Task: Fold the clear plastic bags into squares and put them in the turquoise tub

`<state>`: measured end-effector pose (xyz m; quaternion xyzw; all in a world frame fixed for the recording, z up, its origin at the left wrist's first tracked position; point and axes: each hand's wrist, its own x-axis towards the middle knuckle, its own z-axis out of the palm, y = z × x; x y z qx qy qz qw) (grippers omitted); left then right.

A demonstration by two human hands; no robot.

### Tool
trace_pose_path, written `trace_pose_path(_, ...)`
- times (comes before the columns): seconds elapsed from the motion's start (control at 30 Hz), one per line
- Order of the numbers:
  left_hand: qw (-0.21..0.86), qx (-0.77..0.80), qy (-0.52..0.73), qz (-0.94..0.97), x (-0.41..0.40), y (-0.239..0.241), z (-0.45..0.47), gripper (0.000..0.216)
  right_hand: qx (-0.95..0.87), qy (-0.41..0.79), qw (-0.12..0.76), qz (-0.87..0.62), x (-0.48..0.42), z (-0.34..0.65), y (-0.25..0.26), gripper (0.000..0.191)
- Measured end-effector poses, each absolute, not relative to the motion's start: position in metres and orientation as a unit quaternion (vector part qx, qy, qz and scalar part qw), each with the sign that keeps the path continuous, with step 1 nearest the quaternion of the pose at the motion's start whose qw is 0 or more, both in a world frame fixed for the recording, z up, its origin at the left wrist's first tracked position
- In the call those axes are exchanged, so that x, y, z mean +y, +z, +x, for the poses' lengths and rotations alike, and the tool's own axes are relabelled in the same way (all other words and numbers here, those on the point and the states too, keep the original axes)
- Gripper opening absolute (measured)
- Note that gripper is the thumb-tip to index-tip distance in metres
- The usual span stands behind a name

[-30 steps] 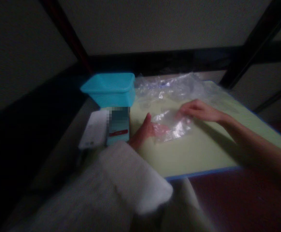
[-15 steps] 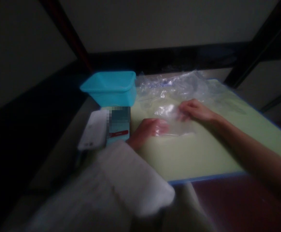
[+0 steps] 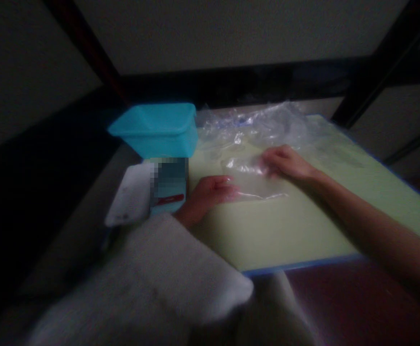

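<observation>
A small clear plastic bag (image 3: 256,185) lies flat on the pale green mat (image 3: 289,226). My left hand (image 3: 210,192), in a white fleece sleeve, rests palm down on the bag's left end with its fingers stretched out. My right hand (image 3: 285,162) presses on the bag's upper right part with fingers curled down onto the plastic. Behind them a heap of clear plastic bags (image 3: 260,127) covers the far side of the mat.
A turquoise plastic tub (image 3: 155,129) stands at the mat's far left. In front of it are a teal box with a red mark (image 3: 168,185) and a white flat object (image 3: 130,197). Dark frame bars cross behind the surface. The scene is dim.
My left hand turned from edge-on to flat on the bag. The bag went from crumpled to smoothed flat. My right hand shifted slightly left and farther away.
</observation>
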<state>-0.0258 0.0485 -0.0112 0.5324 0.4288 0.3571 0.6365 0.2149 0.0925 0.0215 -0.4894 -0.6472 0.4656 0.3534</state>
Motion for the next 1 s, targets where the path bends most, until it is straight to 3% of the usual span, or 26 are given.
trace_pose_path(0.3, 0.550, 0.501, 0.379, 0.551, 0.042, 0.000, -0.022, 0.054, -0.654, 0.446, 0.358, -0.495, 0.091, 0.210, 0.022, 0.028)
trace_pose_path(0.43, 0.495, 0.529, 0.385, 0.571, 0.041, 0.002, -0.020, 0.060, -0.637, 0.463, 0.392, -0.476, 0.095, 0.210, 0.017, 0.019)
trace_pose_path(0.7, 0.452, 0.553, 0.374, 0.592, 0.040, 0.004, -0.020, 0.060, -0.599, 0.484, 0.411, -0.488, 0.098, 0.218, 0.013, 0.045)
trace_pose_path(1.0, 0.422, 0.564, 0.365, 0.608, 0.038, 0.004, -0.019, 0.062, -0.663, 0.346, 0.404, -0.527, 0.098, 0.224, 0.007, 0.053)
